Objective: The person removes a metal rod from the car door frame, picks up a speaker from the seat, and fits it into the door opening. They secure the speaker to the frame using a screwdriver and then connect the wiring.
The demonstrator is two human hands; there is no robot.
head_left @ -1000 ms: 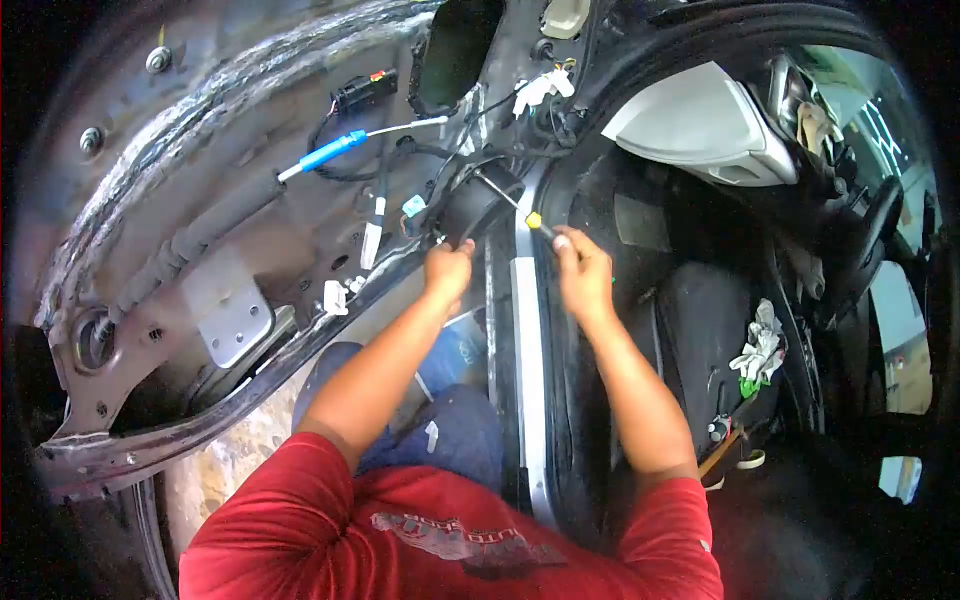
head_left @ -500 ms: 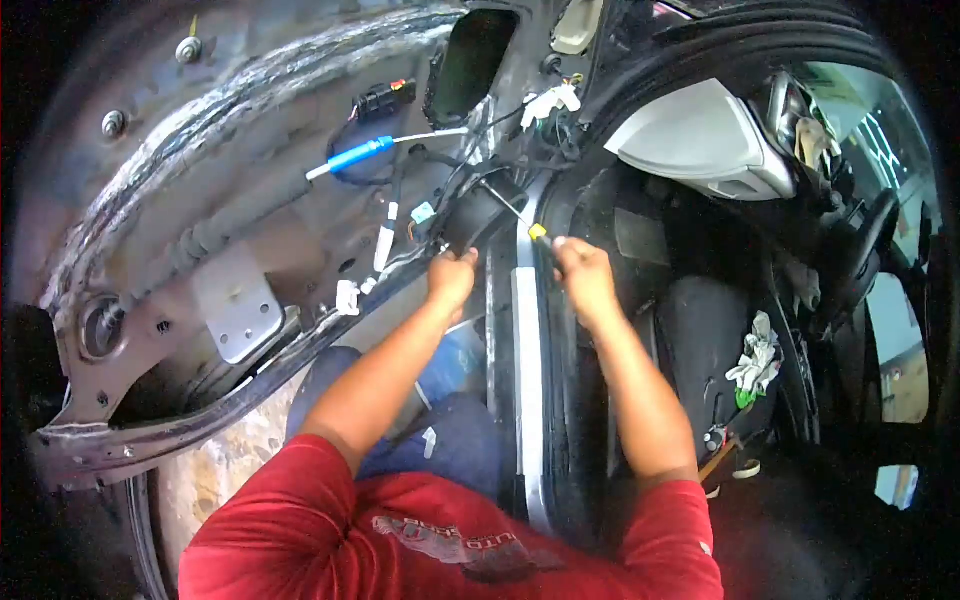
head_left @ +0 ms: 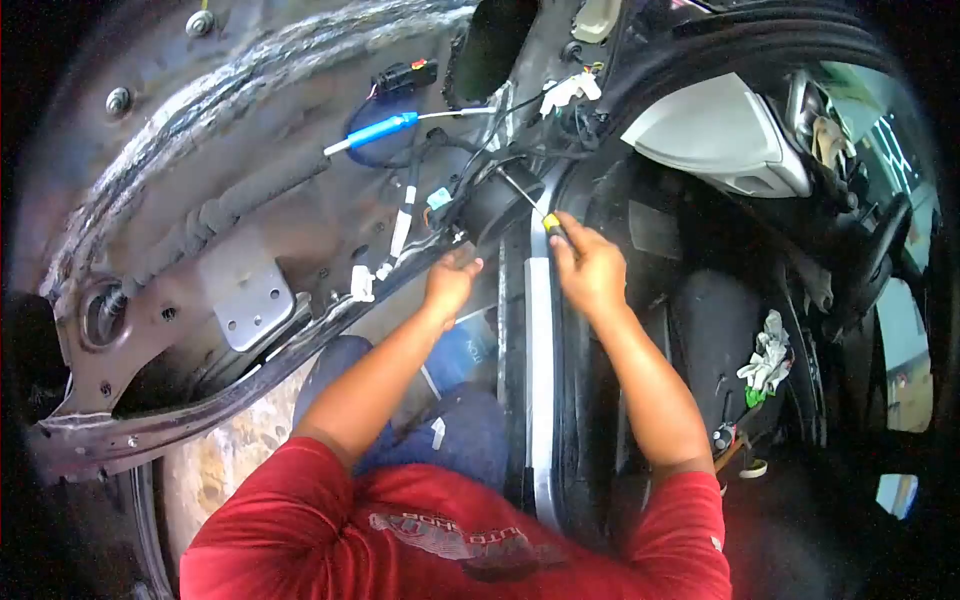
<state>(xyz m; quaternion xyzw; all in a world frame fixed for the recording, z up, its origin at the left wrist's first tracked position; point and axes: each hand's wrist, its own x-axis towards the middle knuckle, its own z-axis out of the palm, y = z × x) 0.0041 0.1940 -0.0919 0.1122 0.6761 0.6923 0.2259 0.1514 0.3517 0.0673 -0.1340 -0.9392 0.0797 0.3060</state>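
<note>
In my right hand (head_left: 595, 265) is a screwdriver (head_left: 522, 192) with a yellow and black handle and a thin metal shaft. Its shaft points up and left toward the black parts between the opened car door (head_left: 230, 215) and the body; the tip is hard to make out there. My left hand (head_left: 450, 288) is closed at the door's lower edge, beside a dark piece. What its fingers hold is hidden. Just above it are a wiring harness (head_left: 402, 225) with white tape and a light-blue connector (head_left: 438, 198).
A blue-handled tool (head_left: 380, 130) lies across the door's inner panel. The silver door sill (head_left: 540, 370) runs between my arms. To the right are a light-grey panel (head_left: 715, 140) and white gloves (head_left: 768, 355) on a dark seat.
The whole view has shifted slightly, with the scene moving right. My right hand has turned on the screwdriver's handle, and its fingers now lie over it. The left hand stays by the door edge.
</note>
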